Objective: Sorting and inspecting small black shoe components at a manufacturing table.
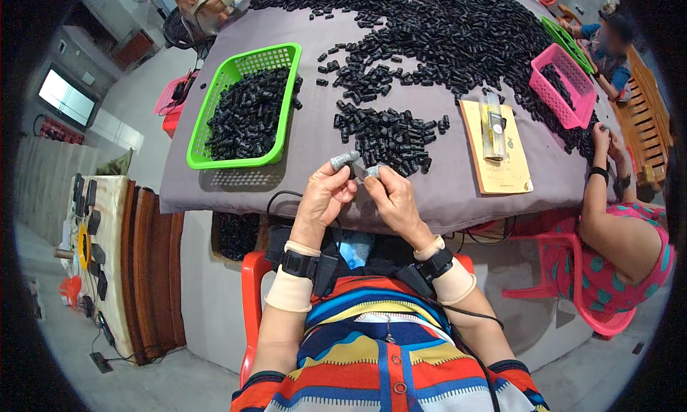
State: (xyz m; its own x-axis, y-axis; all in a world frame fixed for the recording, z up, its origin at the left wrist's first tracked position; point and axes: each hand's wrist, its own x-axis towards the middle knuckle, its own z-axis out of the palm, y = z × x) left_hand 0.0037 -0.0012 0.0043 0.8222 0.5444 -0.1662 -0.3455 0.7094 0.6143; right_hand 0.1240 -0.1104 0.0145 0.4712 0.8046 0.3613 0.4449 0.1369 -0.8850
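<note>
Both of my hands meet above the near edge of the cloth-covered table. My left hand (323,197) is closed in a pinch on a small black piece (351,171), which shows partly between the fingertips. Close beside it, my right hand (392,203) is also pinched; what it holds, if anything, is too small to name. Grey wrapping covers a fingertip on each hand. Just beyond the fingers lies a small heap of short black cylindrical pieces (393,136).
A green basket (195,148) of black pieces stands at left. A large black pile (458,36) spreads across the far side. At right are a notebook (507,176) with a clear plastic case (494,136) and a pink basket (583,111). Other people sit at the table (315,176).
</note>
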